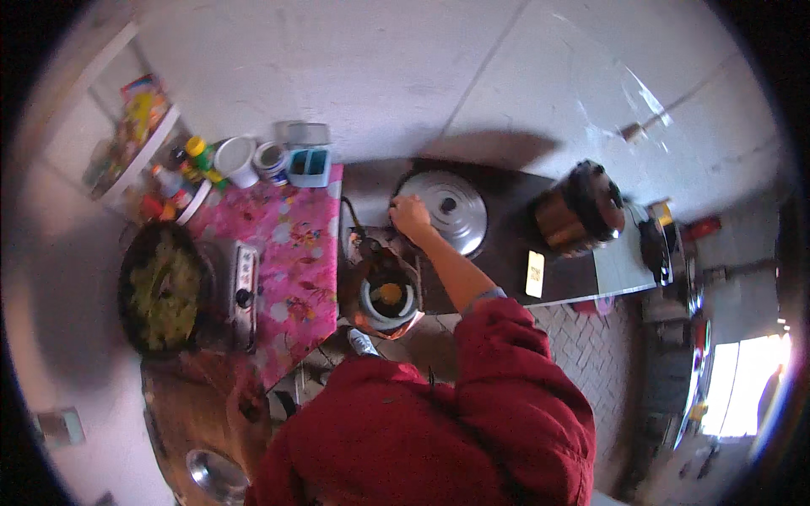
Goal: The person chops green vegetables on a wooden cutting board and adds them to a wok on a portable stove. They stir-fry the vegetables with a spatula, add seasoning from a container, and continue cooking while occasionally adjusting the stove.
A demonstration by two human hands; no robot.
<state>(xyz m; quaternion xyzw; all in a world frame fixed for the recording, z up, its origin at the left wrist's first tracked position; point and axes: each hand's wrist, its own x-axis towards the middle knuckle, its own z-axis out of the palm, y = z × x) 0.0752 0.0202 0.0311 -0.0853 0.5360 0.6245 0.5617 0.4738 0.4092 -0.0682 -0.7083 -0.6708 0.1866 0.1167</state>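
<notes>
My right hand (411, 216) reaches forward, its fingers curled at the left rim of a round metal lid (465, 228) with a dark knob. My left hand (245, 387) is low at the left, dim and blurred, below a gas stove (245, 297); whether it holds anything cannot be told. Above and left of it, a dark wok (166, 288) holds green and yellowish food. Between the counters stands a round stove or burner (387, 322) with a pale ring and an orange-yellow centre.
A pink flowered tablecloth (297, 253) carries bottles, a white tub (235, 161) and a blue seasoning box (310, 167). On the dark counter stand a brown electric cooker (579, 212) and a card with a printed code (535, 274). A metal bowl (217, 475) sits lower left.
</notes>
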